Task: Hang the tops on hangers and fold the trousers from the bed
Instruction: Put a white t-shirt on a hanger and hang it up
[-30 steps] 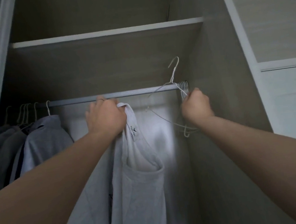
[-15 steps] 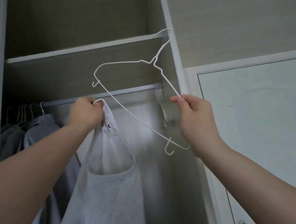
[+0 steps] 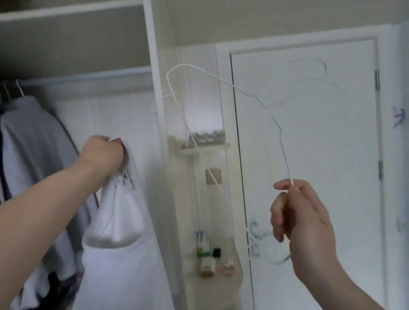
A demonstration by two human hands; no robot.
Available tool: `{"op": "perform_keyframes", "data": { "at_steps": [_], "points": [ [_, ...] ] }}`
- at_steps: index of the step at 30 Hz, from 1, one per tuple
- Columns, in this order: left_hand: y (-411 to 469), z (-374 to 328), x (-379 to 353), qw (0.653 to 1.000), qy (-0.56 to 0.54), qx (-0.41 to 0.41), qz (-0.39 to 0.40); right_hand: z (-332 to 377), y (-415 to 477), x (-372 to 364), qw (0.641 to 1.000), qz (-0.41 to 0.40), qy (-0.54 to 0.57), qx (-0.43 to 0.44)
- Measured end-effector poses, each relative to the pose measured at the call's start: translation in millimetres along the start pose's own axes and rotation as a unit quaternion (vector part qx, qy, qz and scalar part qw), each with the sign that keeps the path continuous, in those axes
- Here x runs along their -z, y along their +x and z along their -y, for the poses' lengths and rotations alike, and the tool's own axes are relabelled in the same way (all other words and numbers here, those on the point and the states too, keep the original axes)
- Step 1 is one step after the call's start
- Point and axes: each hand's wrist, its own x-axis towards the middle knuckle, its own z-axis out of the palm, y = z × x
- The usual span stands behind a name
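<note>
My left hand (image 3: 103, 154) grips the collar of a white top (image 3: 122, 251), which hangs down in front of the open wardrobe. My right hand (image 3: 302, 220) pinches a thin white wire hanger (image 3: 223, 83) by one wire; the hanger is blurred and swings up and left in front of the white door. Hanger and top are apart, with the wardrobe's side panel (image 3: 154, 59) between them in the view. No trousers or bed are in view.
Grey and white garments (image 3: 28, 148) hang on the wardrobe rail (image 3: 84, 76) at left, under a shelf (image 3: 49, 12). A narrow corner shelf unit (image 3: 215, 267) with small bottles stands beside a closed white door (image 3: 312, 156).
My right hand lifted the hanger off the rail and carried it right, out of the wardrobe. My left hand drew the top away from the rail. The view turned right.
</note>
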Motion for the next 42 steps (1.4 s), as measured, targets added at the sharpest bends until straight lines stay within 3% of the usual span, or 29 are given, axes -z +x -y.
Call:
{"op": "perform_keyframes", "data": {
  "at_steps": [4,8,15,21,26,30,34,38,42],
  "points": [
    [-78,7,-31,0.998,-0.003,-0.007,0.068,-16,-21,56,0.99,0.045,-0.032,-0.132],
    [-148,26,-55,0.985,0.068,-0.063,0.149,-28,-53,104,0.969,0.025,-0.081,-0.232],
    [-263,76,-95,0.958,0.174,-0.094,0.209,4,-169,189,0.963,0.09,-0.103,-0.23],
    [-336,99,-106,0.941,0.114,-0.067,0.312,21,-244,208,0.944,0.116,-0.208,-0.227],
    [-365,104,-102,0.948,0.057,-0.01,0.312,28,-260,210,0.92,0.145,-0.276,-0.238],
    [-379,98,-93,0.943,0.043,-0.017,0.33,30,-262,212,0.903,0.189,-0.298,-0.246],
    [-393,84,-84,0.917,0.082,-0.066,0.384,27,-264,205,0.894,0.223,-0.283,-0.268],
    [-425,64,-79,0.887,0.054,-0.093,0.449,5,-278,173,0.88,0.258,-0.293,-0.27],
    [-438,63,-76,0.841,0.095,-0.093,0.525,-15,-297,157,0.898,0.2,-0.242,-0.309]
  ]
}}
